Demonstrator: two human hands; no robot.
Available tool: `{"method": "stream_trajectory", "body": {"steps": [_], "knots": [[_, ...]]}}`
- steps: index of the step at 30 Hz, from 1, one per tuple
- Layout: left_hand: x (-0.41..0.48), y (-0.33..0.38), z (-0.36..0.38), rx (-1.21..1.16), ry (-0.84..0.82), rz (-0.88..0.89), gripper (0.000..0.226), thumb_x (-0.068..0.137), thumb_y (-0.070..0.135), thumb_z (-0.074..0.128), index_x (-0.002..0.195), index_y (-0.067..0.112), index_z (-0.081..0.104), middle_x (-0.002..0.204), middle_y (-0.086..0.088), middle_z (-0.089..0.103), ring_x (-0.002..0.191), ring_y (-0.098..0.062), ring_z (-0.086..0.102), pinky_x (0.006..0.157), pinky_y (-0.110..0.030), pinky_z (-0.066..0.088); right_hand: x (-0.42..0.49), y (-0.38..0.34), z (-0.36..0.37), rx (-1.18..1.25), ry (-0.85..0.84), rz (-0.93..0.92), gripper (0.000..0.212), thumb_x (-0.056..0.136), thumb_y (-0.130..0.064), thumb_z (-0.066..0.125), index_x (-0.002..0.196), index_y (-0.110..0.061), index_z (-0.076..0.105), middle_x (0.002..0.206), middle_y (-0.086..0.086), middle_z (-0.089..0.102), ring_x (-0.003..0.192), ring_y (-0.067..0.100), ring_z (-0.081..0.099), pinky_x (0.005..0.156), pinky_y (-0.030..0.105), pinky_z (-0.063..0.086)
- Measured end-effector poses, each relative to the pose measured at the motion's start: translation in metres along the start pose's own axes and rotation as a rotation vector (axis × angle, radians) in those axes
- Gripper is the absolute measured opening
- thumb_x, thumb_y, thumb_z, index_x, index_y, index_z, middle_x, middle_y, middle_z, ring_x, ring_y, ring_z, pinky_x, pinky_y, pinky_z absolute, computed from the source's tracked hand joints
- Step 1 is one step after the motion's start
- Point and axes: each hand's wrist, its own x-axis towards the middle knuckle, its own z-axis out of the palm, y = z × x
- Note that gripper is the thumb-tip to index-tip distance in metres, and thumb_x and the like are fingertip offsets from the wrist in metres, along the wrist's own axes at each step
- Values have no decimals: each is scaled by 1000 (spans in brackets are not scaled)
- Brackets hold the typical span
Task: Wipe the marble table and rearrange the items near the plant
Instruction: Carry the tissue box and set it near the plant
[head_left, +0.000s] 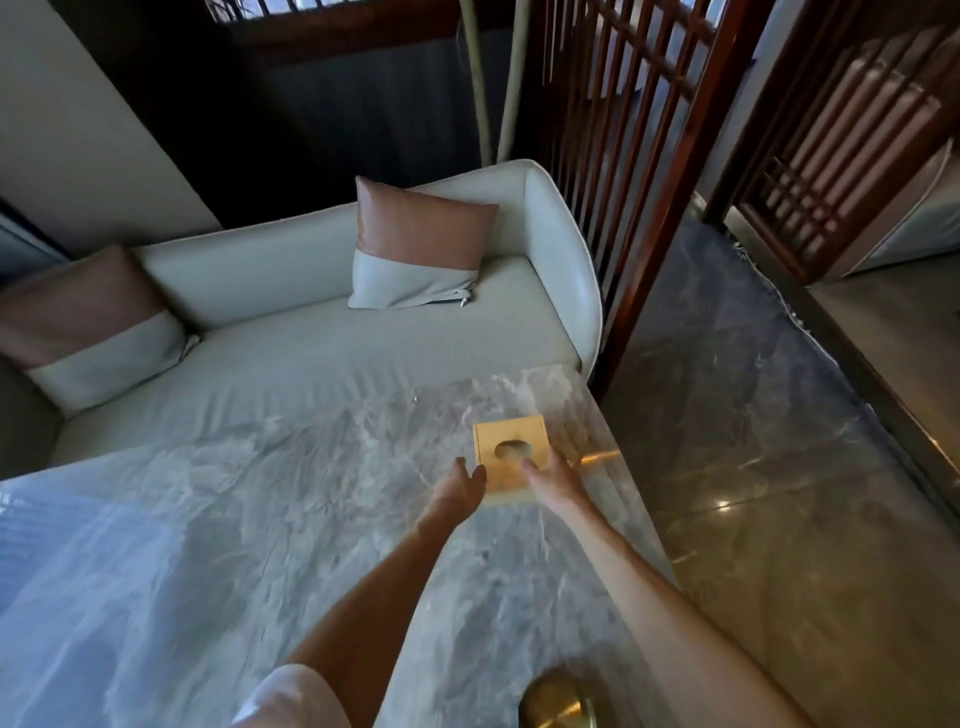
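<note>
Because the marble surface (291, 499) fills most of the lower frame, we read it first: a polished slab, grey with white veins, glossy enough to carry glare along its lower left. Beyond it, across the upper left and centre, sits a pale leather sofa (291, 343) with a curved arm and two cushions (415, 244), each half tan, half grey, propped against the back. A dark wooden lattice screen (639, 130) stands at upper right over a shiny dark stone floor (779, 441). Near the surface's right edge, right of centre in the frame, lies a square wooden tissue box (511, 452), flat-topped with an oval slot; we judge it sits there so it can be shifted. Our left hand (460, 491) touches its left side, our right hand (553, 475) its near right side, fingers loosely spread around it rather than clamped; whether they bear its weight we cannot tell. A rounded brass object (558, 701) shows at bottom centre.
</note>
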Motion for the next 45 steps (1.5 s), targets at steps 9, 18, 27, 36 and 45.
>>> {"method": "stream_trajectory", "body": {"steps": [9,18,27,36,45], "knots": [[52,22,35,-365,-96,-213,43,94,37,47,130,13,41,113,-8,54,108,-31,55,83,-43,53,61,20,35,264,189,152,57,86,-53,56,129,-17,52,126,6,64,111,28,62,93,39,51],[22,-6,31,-729,-24,-291,22,81,30,70,100,22,62,85,-3,61,72,-17,55,60,-30,43,9,6,33,449,169,201,30,81,-24,73,108,-26,58,88,-14,56,94,20,56,91,44,54],[-91,-95,-16,-944,108,-261,11,86,20,66,96,20,63,78,-3,58,70,-18,52,58,-27,40,-107,-1,105,355,101,52,41,74,-27,67,114,-32,66,98,-5,72,92,19,66,83,35,56],[-202,-246,-117,-825,205,-127,12,84,18,64,96,16,60,77,-6,60,65,-19,53,54,-26,37,-246,-20,229,275,-144,21,52,76,-49,72,123,-39,52,115,-5,65,105,16,63,89,43,58],[-291,-418,-264,-222,-65,-43,6,83,26,59,88,27,62,78,0,66,65,-16,63,54,-30,54,-346,-23,357,297,-630,30,74,71,-63,69,135,-29,55,122,-9,65,111,11,59,84,30,50]]}}
